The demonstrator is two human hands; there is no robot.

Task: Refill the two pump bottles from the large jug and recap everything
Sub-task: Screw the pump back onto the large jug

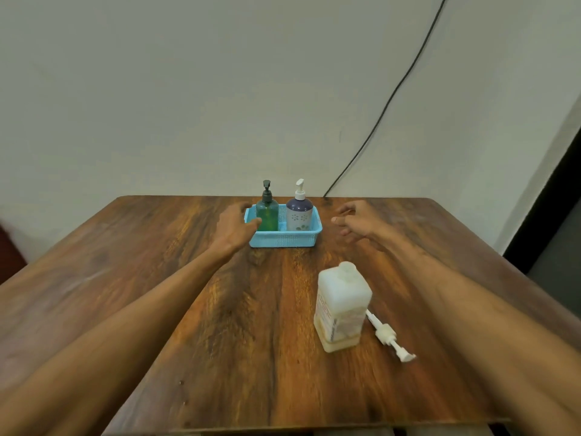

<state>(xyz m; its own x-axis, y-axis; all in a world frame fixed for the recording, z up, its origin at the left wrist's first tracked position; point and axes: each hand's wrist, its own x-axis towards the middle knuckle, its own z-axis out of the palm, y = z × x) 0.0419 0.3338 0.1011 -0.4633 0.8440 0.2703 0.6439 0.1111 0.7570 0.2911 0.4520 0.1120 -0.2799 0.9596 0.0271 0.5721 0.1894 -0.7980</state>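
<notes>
A green pump bottle (267, 215) and a purple-and-white pump bottle (299, 215) stand upright with pumps on in a light blue basket (284, 239) at the table's far middle. My left hand (234, 226) is open at the basket's left end, fingers touching its rim. My right hand (353, 220) hovers open just right of the basket, apart from it. Nearer to me stands the large whitish jug (341, 306), its neck uncapped. Its white pump (390, 338) lies flat on the table to the jug's right.
The wooden table (157, 278) ends against a pale wall. A black cable (393, 99) runs down the wall to the table's far edge. A dark doorway (553, 221) lies at the right.
</notes>
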